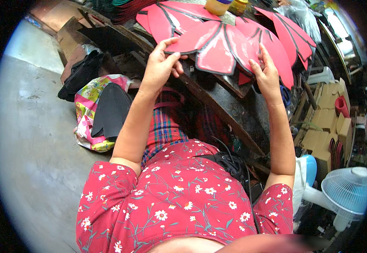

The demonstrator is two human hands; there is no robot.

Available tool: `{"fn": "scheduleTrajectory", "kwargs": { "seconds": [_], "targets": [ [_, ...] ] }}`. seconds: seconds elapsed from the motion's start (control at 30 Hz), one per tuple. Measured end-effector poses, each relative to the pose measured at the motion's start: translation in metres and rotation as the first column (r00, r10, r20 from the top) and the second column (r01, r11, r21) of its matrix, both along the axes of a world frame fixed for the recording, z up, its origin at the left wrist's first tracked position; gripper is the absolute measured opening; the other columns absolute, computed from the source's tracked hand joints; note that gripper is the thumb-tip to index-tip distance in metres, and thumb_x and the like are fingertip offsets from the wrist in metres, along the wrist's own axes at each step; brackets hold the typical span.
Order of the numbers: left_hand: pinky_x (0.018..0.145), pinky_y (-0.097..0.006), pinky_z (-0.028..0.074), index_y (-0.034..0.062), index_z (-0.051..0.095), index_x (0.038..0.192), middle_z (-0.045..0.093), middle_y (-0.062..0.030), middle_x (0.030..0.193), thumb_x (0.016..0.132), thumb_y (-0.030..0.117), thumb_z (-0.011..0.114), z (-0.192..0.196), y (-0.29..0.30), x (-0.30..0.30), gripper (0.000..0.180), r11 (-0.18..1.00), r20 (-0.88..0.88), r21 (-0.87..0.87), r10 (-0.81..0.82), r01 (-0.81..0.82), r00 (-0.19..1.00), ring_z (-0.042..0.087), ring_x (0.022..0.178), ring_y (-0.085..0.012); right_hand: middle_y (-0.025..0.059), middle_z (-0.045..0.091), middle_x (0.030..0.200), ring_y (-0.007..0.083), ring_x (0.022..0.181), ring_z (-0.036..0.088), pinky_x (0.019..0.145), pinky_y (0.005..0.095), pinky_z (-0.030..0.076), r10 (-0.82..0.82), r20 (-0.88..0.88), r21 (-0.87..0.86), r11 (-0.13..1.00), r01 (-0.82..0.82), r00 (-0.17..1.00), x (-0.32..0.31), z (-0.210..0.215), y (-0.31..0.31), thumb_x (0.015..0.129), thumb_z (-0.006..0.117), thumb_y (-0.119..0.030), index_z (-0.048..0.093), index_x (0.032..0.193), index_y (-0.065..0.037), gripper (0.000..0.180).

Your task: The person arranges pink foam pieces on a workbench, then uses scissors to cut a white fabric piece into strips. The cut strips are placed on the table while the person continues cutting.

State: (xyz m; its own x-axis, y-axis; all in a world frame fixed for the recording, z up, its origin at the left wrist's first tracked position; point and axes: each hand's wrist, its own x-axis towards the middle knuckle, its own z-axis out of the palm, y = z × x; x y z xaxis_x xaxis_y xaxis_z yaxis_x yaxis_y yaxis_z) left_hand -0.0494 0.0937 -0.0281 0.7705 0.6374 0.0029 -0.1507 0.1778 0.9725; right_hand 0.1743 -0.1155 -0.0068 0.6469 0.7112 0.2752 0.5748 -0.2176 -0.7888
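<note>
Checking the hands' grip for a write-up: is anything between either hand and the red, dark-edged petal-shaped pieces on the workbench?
Nothing visible. The left hand and right hand both touch the red, dark-edged petal-shaped pieces directly.

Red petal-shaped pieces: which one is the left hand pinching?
The left hand pinches the red piece pointing at it by its tip; the other pieces lie farther right or behind.

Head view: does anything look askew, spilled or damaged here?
Nothing stands out. Both hands, left and right, rest on red petal-shaped pieces fanned over the dark workbench. Bags lie on the floor, unspilled.
</note>
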Motion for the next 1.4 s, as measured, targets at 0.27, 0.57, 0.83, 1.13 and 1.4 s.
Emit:
{"fn": "scheduleTrajectory", "kwargs": {
  "seconds": [0.27,0.57,0.83,1.13,1.4],
  "targets": [
    [0.095,-0.043,0.046,0.0133,0.067,0.115,0.055,-0.0134,0.122,0.077,0.027,0.077,0.014,-0.025,-0.015,0.042,0.072,-0.120,0.993,0.631,0.095,0.767,0.050,0.114,-0.0321,0.0115,0.062,0.113,0.0315,0.105,0.057,0.094,0.0404,0.046,-0.125,0.640,-0.195,0.927,0.319,0.758,0.014,0.007,-0.102,0.090,0.065,-0.016,0.062,0.125,-0.012,0.036],
    [0.108,-0.053,0.035,0.0114,0.061,0.126,0.059,-0.0121,0.131,0.090,0.031,0.065,-0.016,-0.067,0.044,0.041,0.016,-0.152,0.988,0.276,0.154,0.949,0.050,0.128,-0.0315,0.0103,0.065,0.109,0.0306,0.103,0.059,0.087,0.0423,0.046,-0.213,0.730,-0.133,0.888,0.441,0.649,0.010,-0.043,-0.151,0.090,0.064,-0.025,0.065,0.123,-0.012,0.036],
    [0.106,-0.056,0.036,0.0129,0.065,0.115,0.057,-0.0130,0.106,0.088,0.026,0.069,-0.028,-0.065,0.053,0.030,0.102,-0.103,0.992,0.246,0.080,0.964,0.056,0.107,-0.0329,0.0132,0.063,0.119,0.0310,0.112,0.057,0.098,0.0385,0.045,-0.249,0.655,-0.059,0.924,0.377,0.713,-0.002,-0.033,-0.211,0.089,0.065,-0.013,0.063,0.125,-0.009,0.036],
    [0.109,-0.055,0.034,0.0120,0.067,0.108,0.058,-0.0135,0.111,0.088,0.027,0.070,-0.019,-0.068,0.051,0.025,0.185,-0.103,0.981,0.224,0.062,0.969,0.055,0.111,-0.0340,0.0159,0.060,0.130,0.0390,0.120,0.053,0.102,0.0464,0.043,-0.509,0.790,-0.442,-0.086,0.893,0.342,-0.002,-0.075,-0.478,0.074,0.079,-0.047,0.050,0.141,-0.007,0.083],
    [0.100,-0.047,0.041,0.0096,0.068,0.105,0.058,-0.0131,0.118,0.080,0.015,0.073,-0.004,-0.079,0.047,0.026,0.157,0.226,0.955,0.157,-0.250,0.961,0.053,0.116,-0.0350,0.0164,0.068,0.104,0.0388,0.095,0.064,0.079,0.0457,0.049,-0.616,0.678,-0.368,0.189,0.910,0.402,-0.026,-0.041,-0.447,0.086,0.065,-0.012,0.061,0.107,-0.008,0.022]
  ]
}}
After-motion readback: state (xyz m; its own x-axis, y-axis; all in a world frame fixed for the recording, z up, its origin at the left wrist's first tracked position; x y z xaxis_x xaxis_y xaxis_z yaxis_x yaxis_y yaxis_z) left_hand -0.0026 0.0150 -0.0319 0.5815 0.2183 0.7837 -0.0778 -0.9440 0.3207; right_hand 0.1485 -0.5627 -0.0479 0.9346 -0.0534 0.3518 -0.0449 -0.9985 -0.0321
